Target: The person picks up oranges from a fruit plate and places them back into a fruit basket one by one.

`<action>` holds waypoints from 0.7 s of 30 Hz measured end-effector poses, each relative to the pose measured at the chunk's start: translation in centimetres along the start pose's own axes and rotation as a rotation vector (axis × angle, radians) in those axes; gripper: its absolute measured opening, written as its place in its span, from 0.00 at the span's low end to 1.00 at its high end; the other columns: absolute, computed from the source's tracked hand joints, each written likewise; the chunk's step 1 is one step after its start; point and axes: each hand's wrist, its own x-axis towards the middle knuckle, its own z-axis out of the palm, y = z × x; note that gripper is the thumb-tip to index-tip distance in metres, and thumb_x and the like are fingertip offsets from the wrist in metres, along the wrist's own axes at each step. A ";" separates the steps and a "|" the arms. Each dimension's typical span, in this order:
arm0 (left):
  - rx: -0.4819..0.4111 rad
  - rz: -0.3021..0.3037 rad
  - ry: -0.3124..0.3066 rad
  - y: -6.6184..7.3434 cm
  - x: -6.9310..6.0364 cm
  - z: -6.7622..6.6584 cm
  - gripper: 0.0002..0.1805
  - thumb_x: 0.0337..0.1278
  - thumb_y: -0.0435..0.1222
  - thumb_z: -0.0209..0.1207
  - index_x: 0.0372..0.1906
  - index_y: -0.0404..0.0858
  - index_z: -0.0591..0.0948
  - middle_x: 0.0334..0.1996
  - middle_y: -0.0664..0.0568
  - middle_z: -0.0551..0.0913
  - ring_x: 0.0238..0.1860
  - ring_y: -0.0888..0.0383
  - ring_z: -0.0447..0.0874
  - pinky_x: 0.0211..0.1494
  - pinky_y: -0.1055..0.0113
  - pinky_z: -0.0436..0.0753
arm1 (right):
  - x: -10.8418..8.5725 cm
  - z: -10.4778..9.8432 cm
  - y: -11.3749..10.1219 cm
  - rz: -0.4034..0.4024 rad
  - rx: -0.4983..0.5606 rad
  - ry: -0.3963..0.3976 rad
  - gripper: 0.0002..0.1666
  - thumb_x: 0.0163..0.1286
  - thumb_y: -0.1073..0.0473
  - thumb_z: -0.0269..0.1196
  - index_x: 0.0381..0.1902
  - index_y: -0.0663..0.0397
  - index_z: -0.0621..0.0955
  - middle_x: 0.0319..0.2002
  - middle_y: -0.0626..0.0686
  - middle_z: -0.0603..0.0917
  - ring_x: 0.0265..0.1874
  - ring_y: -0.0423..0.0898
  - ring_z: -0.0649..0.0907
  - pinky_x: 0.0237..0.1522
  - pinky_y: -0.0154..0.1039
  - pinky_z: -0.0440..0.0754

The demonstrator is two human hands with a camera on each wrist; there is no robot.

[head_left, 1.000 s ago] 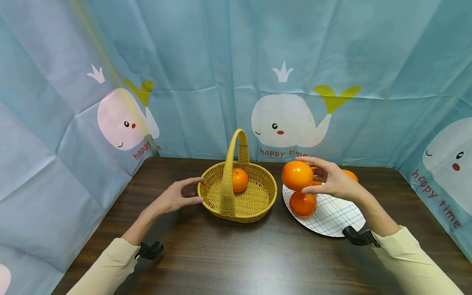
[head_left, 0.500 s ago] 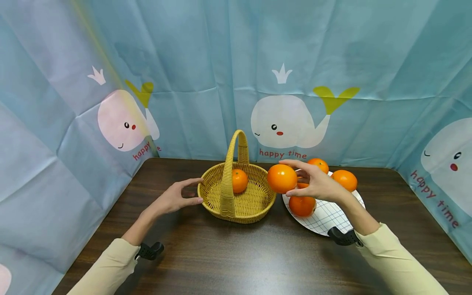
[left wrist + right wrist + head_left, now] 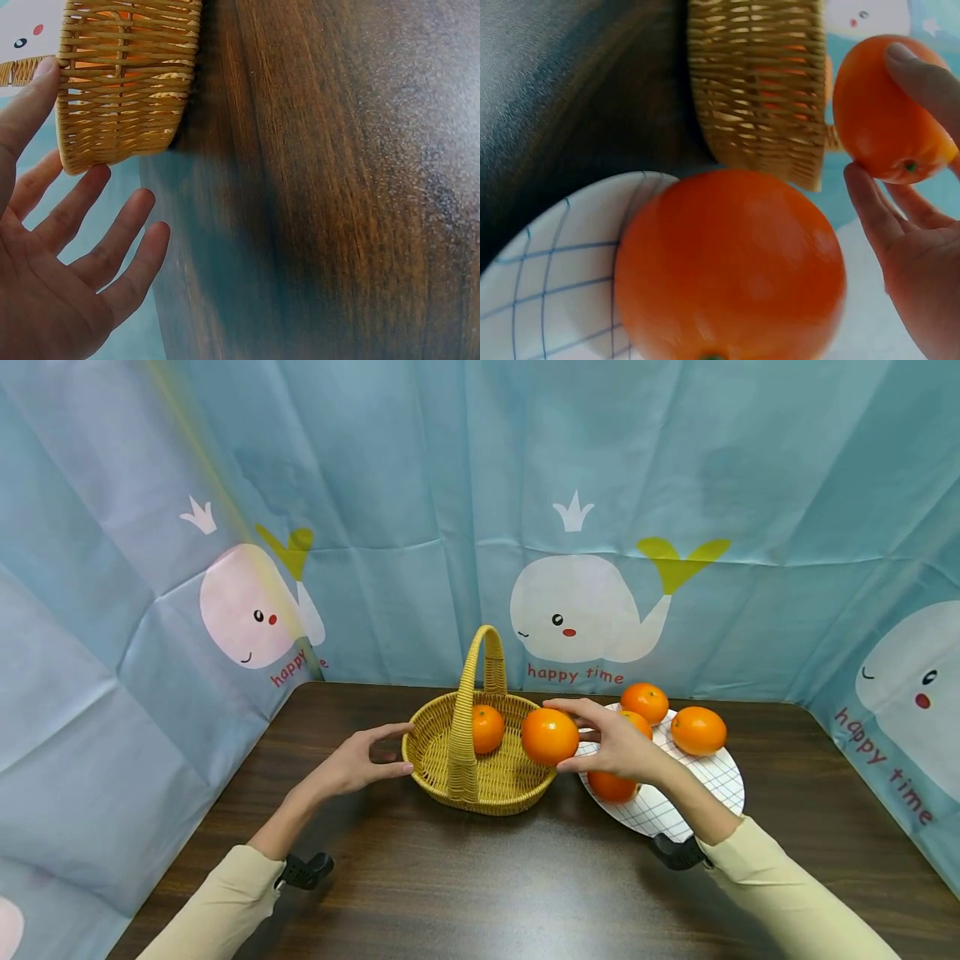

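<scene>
My right hand [image 3: 622, 747] holds an orange [image 3: 550, 737] between thumb and fingers, over the right side of a yellow wicker basket [image 3: 498, 805]. In the right wrist view this orange [image 3: 885, 112] appears above the basket's rim, its green stem spot facing the camera. Another orange [image 3: 489, 729] lies inside the basket, partly behind the tall handle [image 3: 462, 743]. At the basket's left end, my left hand [image 3: 348, 764] touches the rim with its thumb and a fingertip; the other fingers [image 3: 135, 262] spread loosely below, as the left wrist view shows.
Right of the basket stands a white plate [image 3: 723, 781] with blue grid lines, bearing several oranges [image 3: 699, 732]; the nearest plate orange [image 3: 731, 262] looms large in the right wrist view. Behind the dark wooden table [image 3: 480, 877] hangs a blue whale-print curtain [image 3: 390, 485].
The right hand has carried its orange leftward and slightly down, from above the plate to over the basket's right side. The left hand and basket have stayed put.
</scene>
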 end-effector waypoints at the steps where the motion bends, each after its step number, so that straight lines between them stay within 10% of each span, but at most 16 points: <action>1: 0.001 0.003 0.000 0.0 0.0 0.0 0.38 0.64 0.39 0.69 0.73 0.31 0.69 0.71 0.36 0.68 0.69 0.36 0.66 0.62 0.42 0.75 | 0.1 0.2 0.0 -0.002 -0.006 -0.002 0.50 0.54 0.59 0.81 0.73 0.52 0.72 0.68 0.52 0.72 0.57 0.51 0.80 0.57 0.49 0.80; 21: 0.021 -0.006 -0.003 0.2 0.0 0.0 0.38 0.64 0.41 0.69 0.74 0.31 0.68 0.71 0.37 0.68 0.69 0.35 0.67 0.62 0.43 0.75 | 1.5 2.3 0.5 -0.107 -0.100 -0.069 0.49 0.53 0.62 0.81 0.72 0.51 0.73 0.61 0.53 0.75 0.55 0.49 0.79 0.51 0.42 0.83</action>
